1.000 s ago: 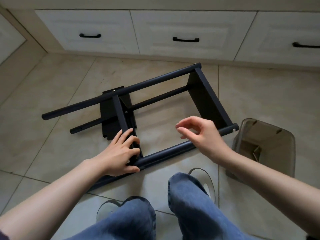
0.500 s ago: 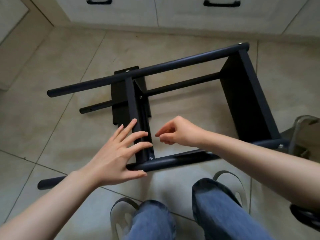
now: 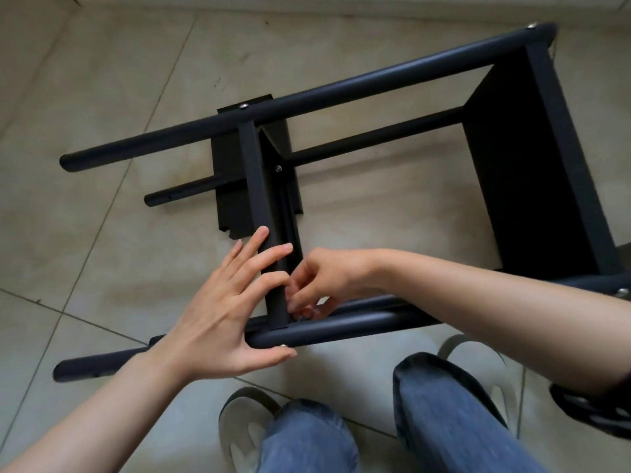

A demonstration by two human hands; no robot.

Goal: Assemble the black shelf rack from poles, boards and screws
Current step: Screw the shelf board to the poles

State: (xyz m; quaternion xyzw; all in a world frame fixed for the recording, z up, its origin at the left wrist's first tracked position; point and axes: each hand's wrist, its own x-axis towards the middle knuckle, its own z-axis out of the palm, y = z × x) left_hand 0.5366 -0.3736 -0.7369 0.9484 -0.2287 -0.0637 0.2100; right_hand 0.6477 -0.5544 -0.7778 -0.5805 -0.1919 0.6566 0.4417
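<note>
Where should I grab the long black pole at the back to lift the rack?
Probably grip the back pole on its bare middle stretch, between the two boards, coming down from above. It is round and slim, so fingers can wrap it, and nothing covers it there. Both hands are busy at the near pole.

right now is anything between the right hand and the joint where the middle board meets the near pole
Nothing visible: the right hand is already at that joint, fingertips against the middle board just above the near pole. The left hand braces the board's other side.

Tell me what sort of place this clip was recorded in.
Probably a room in a home: the half-built black metal shelf rack lies on a floor of large beige glazed tiles, with a pale cabinet plinth along the top edge.
</note>
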